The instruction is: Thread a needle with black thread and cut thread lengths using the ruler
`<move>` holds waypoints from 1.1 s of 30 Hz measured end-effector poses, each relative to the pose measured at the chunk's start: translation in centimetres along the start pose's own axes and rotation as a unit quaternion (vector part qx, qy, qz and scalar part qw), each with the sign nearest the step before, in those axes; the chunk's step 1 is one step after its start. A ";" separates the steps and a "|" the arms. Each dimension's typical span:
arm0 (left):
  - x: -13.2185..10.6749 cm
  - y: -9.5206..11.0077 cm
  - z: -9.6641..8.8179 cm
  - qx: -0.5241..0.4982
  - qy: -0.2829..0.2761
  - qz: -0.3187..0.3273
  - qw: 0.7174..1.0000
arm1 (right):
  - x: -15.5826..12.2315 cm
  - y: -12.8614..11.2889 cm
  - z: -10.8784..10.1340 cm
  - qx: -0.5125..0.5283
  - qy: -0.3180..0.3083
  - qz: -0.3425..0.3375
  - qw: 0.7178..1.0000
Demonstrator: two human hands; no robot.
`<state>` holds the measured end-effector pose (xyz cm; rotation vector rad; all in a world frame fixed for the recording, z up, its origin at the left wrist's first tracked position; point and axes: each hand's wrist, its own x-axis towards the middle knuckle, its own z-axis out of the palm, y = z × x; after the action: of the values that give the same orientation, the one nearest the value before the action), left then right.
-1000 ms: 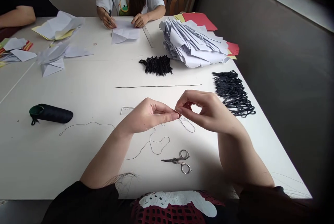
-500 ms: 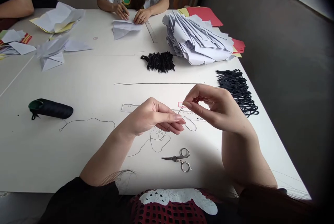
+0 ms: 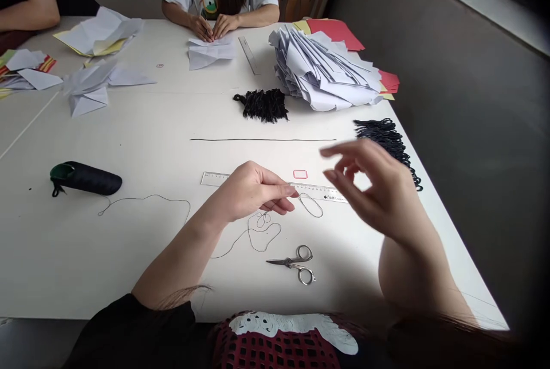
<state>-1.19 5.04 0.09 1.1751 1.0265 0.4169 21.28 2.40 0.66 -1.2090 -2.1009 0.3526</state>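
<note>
The thin dark thread [image 3: 146,196] lies on the white table [image 3: 141,128]. It runs from the black spool [image 3: 86,179] on your left, over to a loose tangle just under your left hand [image 3: 251,192]. That hand's thumb & fingertips are pressed together low over the tangle (can't tell if the thread is actually between them). Your right hand [image 3: 380,185] is up in the air, apart from the left, fingers spread and holding nothing; it's blurred.

A small closed thread loop [image 3: 311,205] sits btwn your hands, touching the clear ruler [image 3: 326,191]. The scissors [image 3: 296,264] lie shut, nearer you. Beyond the ruler there's a straight black cord [image 3: 262,140], then a black bundle [image 3: 262,105], w/ a pile of black loops [image 3: 384,134] at the right edge. Behind those is a stack of folded white paper [image 3: 326,68]. Across the table, another person's hands [image 3: 213,26] rest on a sheet.
</note>
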 end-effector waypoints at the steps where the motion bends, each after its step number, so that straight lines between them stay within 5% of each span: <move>1: 0.0 0.0 0.0 0.013 0.012 0.001 1.000 | -1.2 0.1 0.3 -0.016 -0.020 -0.018 1.000; 6: 0.3 -0.3 -0.1 0.021 0.019 0.012 1.000 | -9.6 0.2 4.0 -0.045 -0.174 -0.104 0.978; 10: 0.6 -0.4 -0.1 0.019 0.020 0.012 1.000 | -15.0 -0.4 6.1 -0.111 -0.168 -0.088 0.976; 15: 0.8 -0.4 -0.2 0.023 0.016 0.010 1.000 | -17.4 -0.3 6.2 -0.166 -0.169 -0.094 0.967; 19: 0.8 -0.4 -0.2 0.035 0.014 0.002 0.999 | -16.6 0.0 6.2 -0.133 -0.175 -0.048 0.974; 22: 0.8 -0.4 -0.2 0.035 0.011 0.002 0.999 | -13.9 -0.4 5.1 -0.004 -0.194 0.032 0.980; 26: 0.8 -0.6 -0.2 0.030 -0.002 -0.002 1.000 | -8.8 -1.1 2.6 0.183 -0.318 0.152 0.918; 30: 0.7 -0.5 -0.2 0.025 -0.012 -0.012 1.000 | -5.5 -0.4 1.5 0.326 -0.348 0.147 0.866; 33: 0.6 -0.4 -0.3 0.016 -0.029 -0.026 0.999 | -4.5 0.3 1.7 0.344 -0.362 0.143 0.854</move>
<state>-1.18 5.49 -0.57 1.1798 1.0147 0.3253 21.93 -1.08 -2.66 -1.0001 -2.0228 1.7646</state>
